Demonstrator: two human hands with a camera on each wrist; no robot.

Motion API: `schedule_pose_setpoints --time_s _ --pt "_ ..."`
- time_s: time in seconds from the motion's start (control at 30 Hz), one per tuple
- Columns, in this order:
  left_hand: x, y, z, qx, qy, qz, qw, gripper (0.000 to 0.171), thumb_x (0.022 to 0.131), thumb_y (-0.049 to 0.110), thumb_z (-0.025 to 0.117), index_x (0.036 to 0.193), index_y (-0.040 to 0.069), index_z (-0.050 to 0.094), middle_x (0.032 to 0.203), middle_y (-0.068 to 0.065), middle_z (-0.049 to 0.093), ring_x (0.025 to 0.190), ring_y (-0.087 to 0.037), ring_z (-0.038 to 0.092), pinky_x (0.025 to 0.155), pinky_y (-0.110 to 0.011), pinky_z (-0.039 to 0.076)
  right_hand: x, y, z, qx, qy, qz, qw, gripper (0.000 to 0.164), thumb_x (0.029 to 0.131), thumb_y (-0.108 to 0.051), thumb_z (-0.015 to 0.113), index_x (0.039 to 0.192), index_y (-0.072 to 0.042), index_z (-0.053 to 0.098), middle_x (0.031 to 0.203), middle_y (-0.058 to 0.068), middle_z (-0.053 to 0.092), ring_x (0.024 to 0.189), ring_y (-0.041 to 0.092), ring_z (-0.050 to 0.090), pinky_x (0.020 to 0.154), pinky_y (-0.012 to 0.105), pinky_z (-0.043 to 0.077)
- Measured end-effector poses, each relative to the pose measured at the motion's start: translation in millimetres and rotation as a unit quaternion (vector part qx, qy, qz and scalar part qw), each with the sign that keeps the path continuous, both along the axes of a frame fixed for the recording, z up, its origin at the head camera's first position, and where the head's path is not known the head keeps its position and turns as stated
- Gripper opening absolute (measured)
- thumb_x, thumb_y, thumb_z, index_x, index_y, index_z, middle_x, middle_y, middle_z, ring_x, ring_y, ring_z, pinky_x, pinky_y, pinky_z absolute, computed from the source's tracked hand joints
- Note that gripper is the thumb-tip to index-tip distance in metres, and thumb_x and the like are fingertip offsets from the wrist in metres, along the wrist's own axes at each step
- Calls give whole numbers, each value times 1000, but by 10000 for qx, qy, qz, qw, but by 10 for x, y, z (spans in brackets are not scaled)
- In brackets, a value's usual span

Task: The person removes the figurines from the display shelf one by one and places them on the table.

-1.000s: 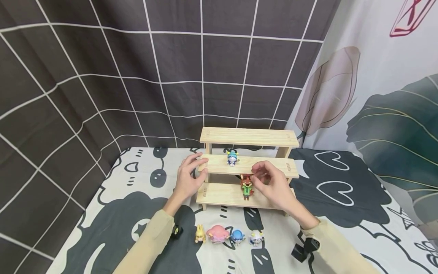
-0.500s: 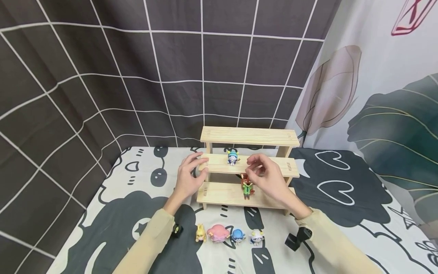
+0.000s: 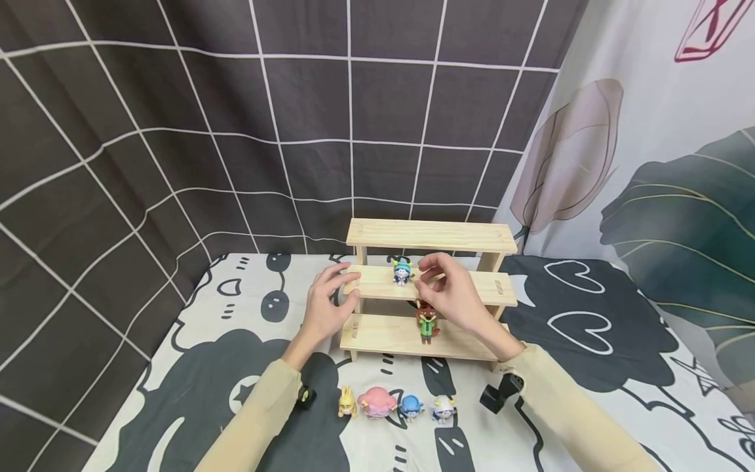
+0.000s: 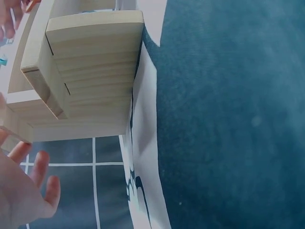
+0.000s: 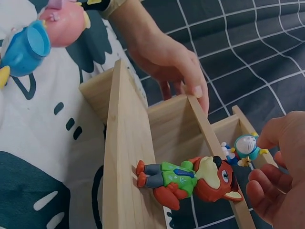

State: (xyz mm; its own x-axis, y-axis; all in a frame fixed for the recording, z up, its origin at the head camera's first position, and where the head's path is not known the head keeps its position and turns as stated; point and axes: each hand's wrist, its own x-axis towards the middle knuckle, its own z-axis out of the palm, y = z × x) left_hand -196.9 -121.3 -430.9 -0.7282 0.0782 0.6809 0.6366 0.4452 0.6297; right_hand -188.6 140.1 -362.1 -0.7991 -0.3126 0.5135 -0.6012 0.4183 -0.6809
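A three-step wooden display shelf stands on the bedding. My left hand grips the left end of its middle step, thumb in front. Near the centre of that step sits a small figurine in a teal hat. Just to its right is my right hand, fingers loosely bent and holding nothing. In the right wrist view, that hand's thumb side is at the hat, though whether it touches I cannot tell. On the bottom step, below my right hand, a fox figurine in a green shirt stands upright.
In front of the shelf, a yellow rabbit figurine, a pink round figurine, a blue-capped figurine and a white-hatted figurine form a row. A dark grid curtain hangs behind. A black cable trails from the right wrist.
My right hand has moved left and slightly up, away from the fox figurine toward the teal-hatted one. The left hand has stayed on the shelf's end.
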Motion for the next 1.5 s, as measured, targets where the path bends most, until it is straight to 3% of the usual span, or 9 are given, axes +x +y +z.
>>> schedule_pose_setpoints --time_s 0.5,1.5 --pt "-6 -3 -15 -6 -7 16 10000 30 81 9 71 110 3 75 129 -15 63 118 -37 54 96 -55 41 -81 -71 18 163 -268 77 9995 35 83 4 73 116 4 59 107 15 63 91 26 66 71 33 55" --pt "-5 1 -19 65 -53 -26 10000 30 81 8 72 111 3 75 131 -14 62 118 -36 54 96 -54 43 -156 -145 17 246 -106 33 9996 24 84 5 72 105 1 63 98 11 65 84 22 66 69 30 53"
